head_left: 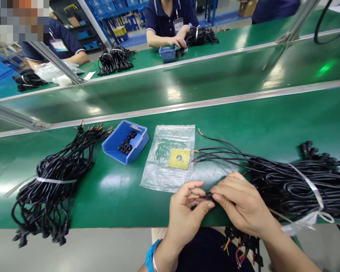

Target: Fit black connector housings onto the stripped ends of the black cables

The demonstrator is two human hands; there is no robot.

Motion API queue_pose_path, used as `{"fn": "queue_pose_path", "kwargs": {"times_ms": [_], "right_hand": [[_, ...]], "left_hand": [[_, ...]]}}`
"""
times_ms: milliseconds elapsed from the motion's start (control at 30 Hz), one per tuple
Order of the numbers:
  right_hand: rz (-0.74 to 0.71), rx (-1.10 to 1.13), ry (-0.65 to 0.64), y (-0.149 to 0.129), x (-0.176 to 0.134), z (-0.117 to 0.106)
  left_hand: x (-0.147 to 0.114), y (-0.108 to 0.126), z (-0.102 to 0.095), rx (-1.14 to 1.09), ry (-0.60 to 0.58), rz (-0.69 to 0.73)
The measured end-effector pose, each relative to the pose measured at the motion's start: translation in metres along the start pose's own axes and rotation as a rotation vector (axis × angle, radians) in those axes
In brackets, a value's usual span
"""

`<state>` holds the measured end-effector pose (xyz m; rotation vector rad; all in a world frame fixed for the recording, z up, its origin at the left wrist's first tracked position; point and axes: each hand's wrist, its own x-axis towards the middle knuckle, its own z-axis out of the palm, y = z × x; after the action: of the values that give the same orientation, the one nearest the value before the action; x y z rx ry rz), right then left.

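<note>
My left hand (184, 217) is closed, its thumb and fingertips around a small black cable nut (209, 195). Thin orange and dark wires (195, 197) stick out of that nut across the left fingers. My right hand (243, 206) pinches the black cable just behind the nut; its fingers hide most of that cable. Beside the right hand lies a tied bundle of black cables (286, 185), several stripped ends reaching left. Ahead of the left hand is a clear plastic bag (155, 170) with a yellow square plate (174, 160) that has a round hole.
A blue bin (141, 145) holds small black nuts (126, 147). Another tied cable bundle (59, 170) lies left, overhanging the table's front edge. Cable ends with coloured wires (242, 245) hang by my lap. Beyond a metal rail (158, 110), co-workers sit at a green bench with more bundles.
</note>
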<state>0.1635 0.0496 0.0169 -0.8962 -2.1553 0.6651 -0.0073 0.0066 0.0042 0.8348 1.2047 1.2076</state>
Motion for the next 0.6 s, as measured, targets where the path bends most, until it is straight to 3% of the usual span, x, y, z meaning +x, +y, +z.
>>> {"fn": "queue_pose_path", "kwargs": {"times_ms": [300,600], "right_hand": [[0.013,-0.017,-0.024,0.0018,0.0003,0.0],[-0.057,-0.053,-0.018,0.0027,0.0035,-0.0021]], "left_hand": [[0.0,-0.001,0.0005,-0.064,-0.033,0.052],[0.0025,-0.0052,-0.0013,0.214,0.013,0.36]]}}
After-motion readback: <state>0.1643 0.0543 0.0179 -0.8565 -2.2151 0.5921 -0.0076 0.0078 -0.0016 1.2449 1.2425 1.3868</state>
